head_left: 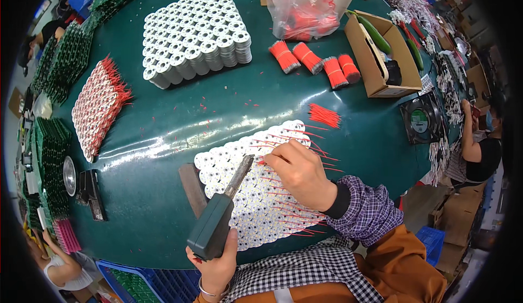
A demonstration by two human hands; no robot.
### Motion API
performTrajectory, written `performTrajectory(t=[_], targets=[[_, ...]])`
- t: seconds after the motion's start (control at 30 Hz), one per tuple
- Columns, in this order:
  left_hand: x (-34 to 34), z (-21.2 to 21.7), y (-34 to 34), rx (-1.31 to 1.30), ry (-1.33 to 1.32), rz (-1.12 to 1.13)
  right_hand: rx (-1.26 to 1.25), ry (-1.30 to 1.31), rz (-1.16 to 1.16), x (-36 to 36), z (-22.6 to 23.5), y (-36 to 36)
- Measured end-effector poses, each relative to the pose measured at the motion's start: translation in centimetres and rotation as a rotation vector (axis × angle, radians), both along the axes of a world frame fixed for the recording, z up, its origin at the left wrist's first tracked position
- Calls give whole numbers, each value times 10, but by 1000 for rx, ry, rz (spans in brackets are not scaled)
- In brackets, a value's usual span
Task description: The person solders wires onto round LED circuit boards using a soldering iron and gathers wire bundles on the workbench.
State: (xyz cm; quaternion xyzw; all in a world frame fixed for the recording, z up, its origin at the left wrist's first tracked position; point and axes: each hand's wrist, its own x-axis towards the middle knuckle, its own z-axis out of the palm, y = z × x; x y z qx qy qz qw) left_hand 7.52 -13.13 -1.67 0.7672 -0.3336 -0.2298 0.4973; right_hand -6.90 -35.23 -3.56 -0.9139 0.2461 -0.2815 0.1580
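Holding a dark soldering gun (pixel 215 226) by its grip, the left hand (pixel 217 265) has its fingers wrapped tight round the handle, w/ the metal tip (pixel 241 172) angled up and to the right over a sheet of small white round discs (pixel 256 191) lying on the green tabletop (pixel 174 123). Right hand (pixel 299 172) rests on the same sheet just beside the tip, fingers pinched narrow on a thin red wire (pixel 265 161) at a disc near the sheet's upper middle. Red wires (pixel 297 216) stick out from many discs toward the right edge of the sheet. A loose bunch of red wires (pixel 324 115) lies on the tabletop just above-right of the sheet. Farther back: four red wire bundles (pixel 313 60) in a row, a clear plastic bag (pixel 297 6) w/ more red stuff inside, and an open cardboard box (pixel 381 52) to their right. Back-centre sits a big block of white spools (pixel 196 33); left of it a second sheet of discs w/ red wires (pixel 98 107). Stacks of green boards (pixel 52 156) line the left rim. Another person's arm (pixel 469 134) shows at the far right, well apart.
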Motion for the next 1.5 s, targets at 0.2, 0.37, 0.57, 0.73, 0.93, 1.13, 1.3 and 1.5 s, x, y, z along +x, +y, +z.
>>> performTrajectory(t=[0.2, 0.37, 0.57, 0.73, 0.93, 1.13, 1.3, 1.5], targets=[[-3, 7, -10, -2, 109, 0, -6, -4, 7, 1, -2, -1], [-3, 7, -9, 11, 137, -10, -1, 0, 2, 1, -1, -1], [-2, 6, -6, 49, -39, -111, 10, -7, 0, 1, 2, -1], [-15, 23, -8, -78, 251, 246, 14, -11, 0, 1, 2, 0], [-3, 29, -13, -79, 218, 168, -59, 19, 12, 1, 12, -4], [3, 36, -17, -114, 294, 254, -63, 21, 11, -5, 53, -14], [13, 37, -15, -81, 377, 270, -2, -10, 106, 24, 44, -18], [24, 19, -14, -83, 88, 175, 50, -161, 105, 47, 2, -24]])
